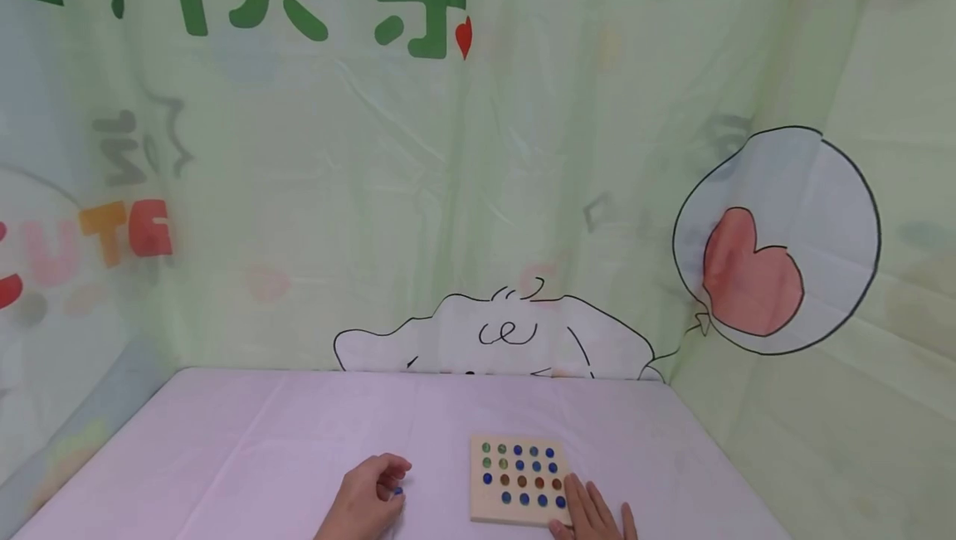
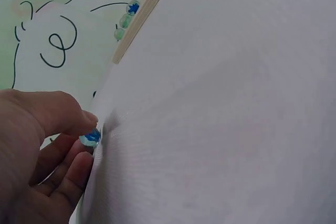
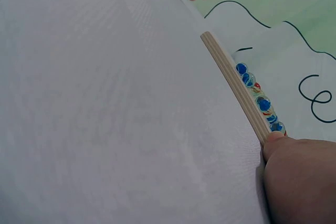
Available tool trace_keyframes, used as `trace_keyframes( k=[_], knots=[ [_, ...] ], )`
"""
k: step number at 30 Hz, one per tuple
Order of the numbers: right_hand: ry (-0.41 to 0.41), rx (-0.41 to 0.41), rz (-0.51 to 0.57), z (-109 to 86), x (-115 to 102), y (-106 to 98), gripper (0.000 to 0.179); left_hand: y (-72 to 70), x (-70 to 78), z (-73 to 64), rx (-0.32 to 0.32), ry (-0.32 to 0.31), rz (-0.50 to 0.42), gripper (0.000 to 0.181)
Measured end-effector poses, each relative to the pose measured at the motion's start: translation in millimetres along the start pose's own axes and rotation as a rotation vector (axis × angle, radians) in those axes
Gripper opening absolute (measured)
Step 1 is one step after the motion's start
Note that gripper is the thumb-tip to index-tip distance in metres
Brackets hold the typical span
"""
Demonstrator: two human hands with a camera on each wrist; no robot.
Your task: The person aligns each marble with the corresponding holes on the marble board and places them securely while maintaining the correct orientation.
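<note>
In the head view, a square light-wood board (image 1: 478,511) lies on the table, with rows of glass marbles (image 1: 520,465) in green, blue and reddish brown. No marble sits at its front left corner. To the left of the board, my left hand (image 1: 366,497) pinches a clear marble with a blue swirl (image 2: 90,137) between thumb and finger, low at the tabletop. My right hand (image 1: 593,511) lies at the board's right edge with its fingers straight. The right wrist view shows that thumb (image 3: 274,139) touching the board's end, while the other fingers are hidden there.
A pale cloth covers the table (image 1: 261,449). Behind it hangs a light green curtain (image 1: 523,175) printed with green characters, a cartoon outline and a balloon (image 1: 829,216) bearing a red heart. Another stretch of curtain closes off the right side.
</note>
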State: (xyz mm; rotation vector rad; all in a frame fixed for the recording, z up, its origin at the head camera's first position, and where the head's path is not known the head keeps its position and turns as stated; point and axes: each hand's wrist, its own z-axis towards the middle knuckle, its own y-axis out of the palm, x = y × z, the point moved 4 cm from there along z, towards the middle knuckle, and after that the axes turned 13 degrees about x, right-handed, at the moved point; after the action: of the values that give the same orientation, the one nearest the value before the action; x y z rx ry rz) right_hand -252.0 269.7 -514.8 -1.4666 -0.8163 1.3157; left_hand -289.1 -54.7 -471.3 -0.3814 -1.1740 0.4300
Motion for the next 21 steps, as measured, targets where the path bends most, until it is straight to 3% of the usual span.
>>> trace_keyframes(
  k=[5,13,21],
  knots=[
    [-0.006,0.013,-0.009,-1.1,-0.2,-0.6,0.116,0.6,-1.4,0.2,-0.046,-0.068,-0.013,0.028],
    [-0.013,0.001,-0.009,-2.1,-2.0,-2.5,0.118,-0.8,-2.9,-1.1,-0.033,-0.027,-0.02,0.024],
    [-0.014,0.0,-0.009,-2.1,-1.7,-1.5,0.118,-1.0,-3.9,-1.8,-0.009,-0.025,-0.014,0.018]
  ],
)
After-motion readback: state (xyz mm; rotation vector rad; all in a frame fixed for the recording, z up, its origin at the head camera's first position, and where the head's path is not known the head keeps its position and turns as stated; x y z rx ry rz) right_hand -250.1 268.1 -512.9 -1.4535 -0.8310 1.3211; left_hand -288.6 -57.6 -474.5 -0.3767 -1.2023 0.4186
